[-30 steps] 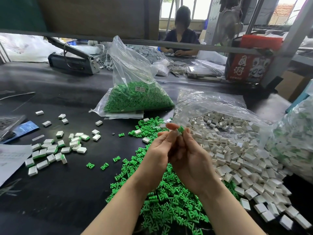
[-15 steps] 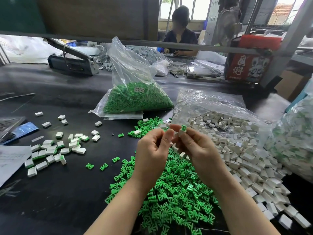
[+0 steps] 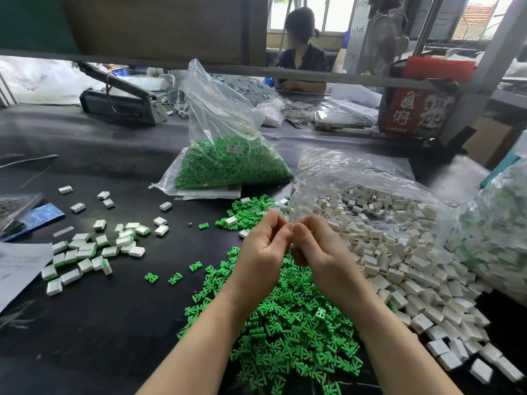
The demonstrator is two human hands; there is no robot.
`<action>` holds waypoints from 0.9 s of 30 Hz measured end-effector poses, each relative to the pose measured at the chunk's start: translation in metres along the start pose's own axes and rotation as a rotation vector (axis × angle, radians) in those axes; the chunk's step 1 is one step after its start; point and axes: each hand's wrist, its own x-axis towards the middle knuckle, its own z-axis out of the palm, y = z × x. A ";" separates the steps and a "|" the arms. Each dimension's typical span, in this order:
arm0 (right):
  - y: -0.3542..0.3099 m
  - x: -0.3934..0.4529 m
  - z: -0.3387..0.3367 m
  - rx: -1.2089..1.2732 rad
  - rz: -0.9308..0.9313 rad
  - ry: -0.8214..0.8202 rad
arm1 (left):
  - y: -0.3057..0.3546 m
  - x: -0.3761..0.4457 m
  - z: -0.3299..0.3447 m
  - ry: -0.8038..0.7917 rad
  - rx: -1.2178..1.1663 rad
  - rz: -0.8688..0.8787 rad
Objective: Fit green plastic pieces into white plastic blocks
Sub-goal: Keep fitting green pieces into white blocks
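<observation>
Bare fingertips meet above the table: the left hand [image 3: 263, 246] and right hand [image 3: 319, 249] are curled toward each other, thumbs and forefingers touching at the tips. Whatever they pinch is hidden between them, so I cannot tell whether a part is held or how its long axis runs. I judge a green piece is being pressed into a white block there. The loose green pieces [image 3: 288, 323] lie heaped directly under both wrists, toward the body, equally near either hand. The white blocks [image 3: 399, 260] spill from a clear bag just to the right, nearer the right hand. Finished blocks [image 3: 91, 249] are scattered well apart to the left. A bag of green pieces [image 3: 231, 163] stands beyond.
</observation>
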 end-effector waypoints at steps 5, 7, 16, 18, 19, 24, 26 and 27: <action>0.003 -0.001 0.002 0.167 0.091 -0.045 | -0.002 -0.002 0.006 0.043 -0.127 -0.063; 0.002 0.000 0.002 0.232 0.081 -0.045 | -0.004 -0.002 0.008 0.048 -0.188 -0.080; 0.007 0.000 0.011 0.312 0.097 0.111 | -0.006 -0.006 0.028 -0.045 -0.526 -0.250; 0.009 0.000 0.014 0.309 0.114 0.182 | -0.005 -0.008 0.030 -0.091 -0.602 -0.317; 0.009 0.000 0.015 0.322 0.121 0.209 | -0.006 -0.008 0.030 -0.106 -0.634 -0.336; 0.010 0.000 0.019 0.293 0.100 0.285 | -0.009 -0.010 0.033 -0.095 -0.719 -0.345; 0.011 0.000 0.021 0.271 0.095 0.318 | -0.010 -0.010 0.033 -0.089 -0.737 -0.352; 0.012 0.000 0.022 0.262 0.095 0.329 | -0.010 -0.010 0.033 -0.089 -0.746 -0.356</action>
